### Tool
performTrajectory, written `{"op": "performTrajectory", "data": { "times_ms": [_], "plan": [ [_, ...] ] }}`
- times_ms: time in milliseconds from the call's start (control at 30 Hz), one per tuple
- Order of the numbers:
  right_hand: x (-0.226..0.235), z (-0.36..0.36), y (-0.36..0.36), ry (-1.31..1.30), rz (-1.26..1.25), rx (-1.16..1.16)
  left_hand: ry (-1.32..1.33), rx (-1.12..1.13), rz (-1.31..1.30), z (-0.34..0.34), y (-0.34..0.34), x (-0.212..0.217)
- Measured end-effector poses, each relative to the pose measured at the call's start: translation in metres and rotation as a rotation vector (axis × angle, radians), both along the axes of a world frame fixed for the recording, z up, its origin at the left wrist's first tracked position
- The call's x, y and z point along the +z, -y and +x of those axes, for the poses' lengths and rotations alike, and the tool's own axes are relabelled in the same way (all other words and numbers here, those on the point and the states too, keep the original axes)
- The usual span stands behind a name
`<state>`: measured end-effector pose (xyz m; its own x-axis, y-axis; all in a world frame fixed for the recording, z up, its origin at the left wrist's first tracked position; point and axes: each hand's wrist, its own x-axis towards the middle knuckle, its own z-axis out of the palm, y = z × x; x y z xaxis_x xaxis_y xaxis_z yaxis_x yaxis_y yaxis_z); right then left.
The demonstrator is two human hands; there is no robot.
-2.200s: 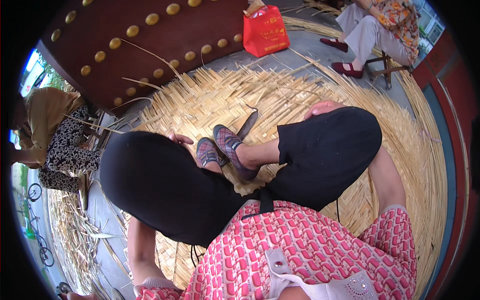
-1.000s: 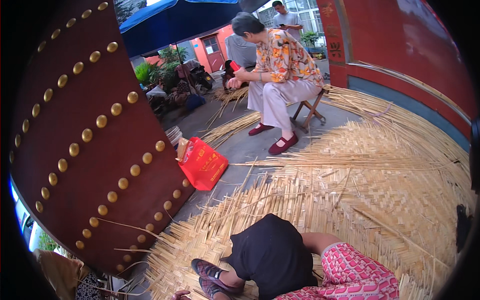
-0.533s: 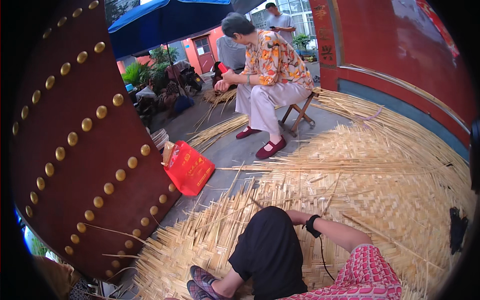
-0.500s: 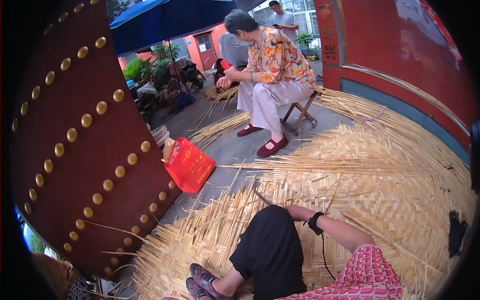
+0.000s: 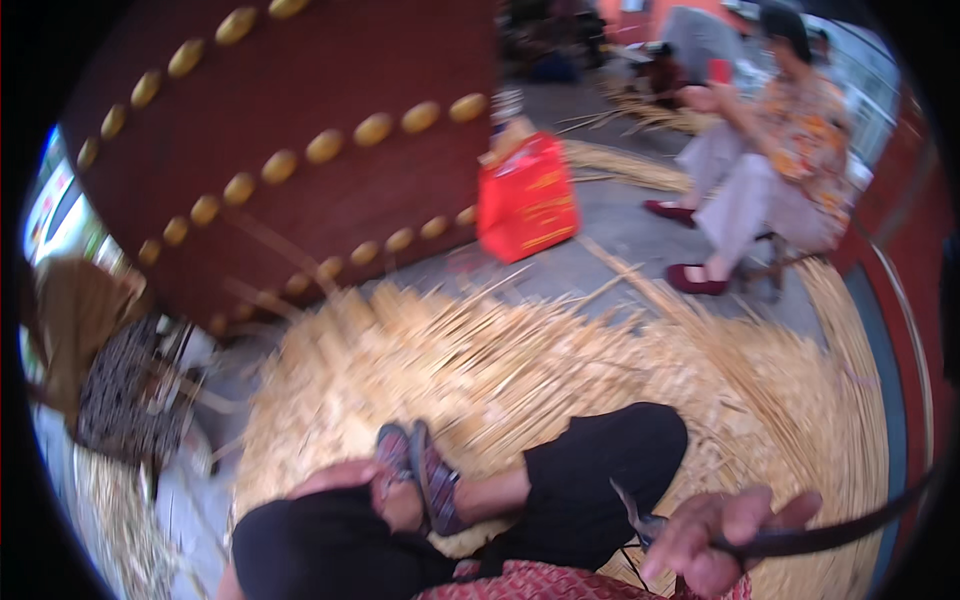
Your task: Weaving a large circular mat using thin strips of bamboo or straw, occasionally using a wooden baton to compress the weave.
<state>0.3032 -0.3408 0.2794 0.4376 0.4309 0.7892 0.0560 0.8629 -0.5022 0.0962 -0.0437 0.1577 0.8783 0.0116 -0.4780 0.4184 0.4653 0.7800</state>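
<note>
1. Head view: your right hand point(image 5: 715, 545) fingers pinch a dark blade point(image 5: 830, 538).
2. Stiff, thin, probably sharp; hold near the fingers.
3. Left hand point(image 5: 345, 480) rests flat on your knee, beside woven mat point(image 5: 520, 370).

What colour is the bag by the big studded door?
Bright red bag, seen best in the head view.
</note>
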Motion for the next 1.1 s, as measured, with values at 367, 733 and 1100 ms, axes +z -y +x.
{"op": "performTrajectory", "data": {
  "times_ms": [367,733,1100],
  "plan": [
    [0.005,-0.050,-0.150,-0.255,-0.114,0.700,-0.449,1.137,0.272,-0.102,-0.235,-0.165],
    [-0.078,0.014,-0.362,0.253,-1.440,0.610,0.473,1.318,0.120,-0.210,-0.300,-0.184],
    [-0.264,-0.050,-0.633,1.878,-0.446,0.556,0.109,1.649,0.508,-0.195,-0.312,-0.225]
  ]
}}
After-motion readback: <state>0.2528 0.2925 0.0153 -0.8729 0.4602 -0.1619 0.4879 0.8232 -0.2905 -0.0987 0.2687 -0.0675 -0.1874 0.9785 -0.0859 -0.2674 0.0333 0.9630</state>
